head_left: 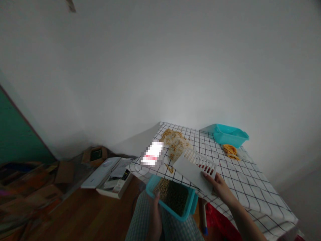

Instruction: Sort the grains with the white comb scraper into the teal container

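No text, label, brand, number or sign can be read at this moment. On the checked tablecloth (240,177), left of the white slotted tray (194,165), a small white-and-red item (152,154) is blurred into blocks, so any print on it is illegible. Farther left of the tablecloth, on the floor, the flat white box (100,172) and the papers (117,177) beside it carry dark marks too small and dim to make out.
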Demonstrator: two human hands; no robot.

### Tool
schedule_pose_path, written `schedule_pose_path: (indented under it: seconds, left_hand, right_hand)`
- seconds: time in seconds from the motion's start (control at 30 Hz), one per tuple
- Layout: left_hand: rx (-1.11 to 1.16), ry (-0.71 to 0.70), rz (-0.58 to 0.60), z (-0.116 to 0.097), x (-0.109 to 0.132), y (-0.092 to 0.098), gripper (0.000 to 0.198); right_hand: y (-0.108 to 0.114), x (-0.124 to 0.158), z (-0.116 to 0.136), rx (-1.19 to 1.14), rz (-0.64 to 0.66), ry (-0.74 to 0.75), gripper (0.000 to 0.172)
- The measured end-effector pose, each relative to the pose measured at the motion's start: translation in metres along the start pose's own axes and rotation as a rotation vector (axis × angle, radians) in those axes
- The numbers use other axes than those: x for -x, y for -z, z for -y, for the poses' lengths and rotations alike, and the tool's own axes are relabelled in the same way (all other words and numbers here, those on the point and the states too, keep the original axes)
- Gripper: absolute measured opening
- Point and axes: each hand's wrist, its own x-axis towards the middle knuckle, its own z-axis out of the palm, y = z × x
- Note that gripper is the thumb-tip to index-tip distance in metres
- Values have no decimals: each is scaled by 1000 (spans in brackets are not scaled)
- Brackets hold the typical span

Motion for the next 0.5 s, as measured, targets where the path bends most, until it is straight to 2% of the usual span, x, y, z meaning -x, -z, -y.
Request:
schedule_pose_path:
  seconds: [0.13,0.3,0.5]
  left_hand:
    - [65,34,56,4,-3,3,44]
    - [61,102,38,0,1,1,38]
    - [5,25,27,-7,6,-3,38]
  right_hand:
    - [-1,-6,-2,-18,-15,30,58]
    - [0,-9,-7,-20,32,9,59]
    - [0,-5,-3,-6,71,1,58]
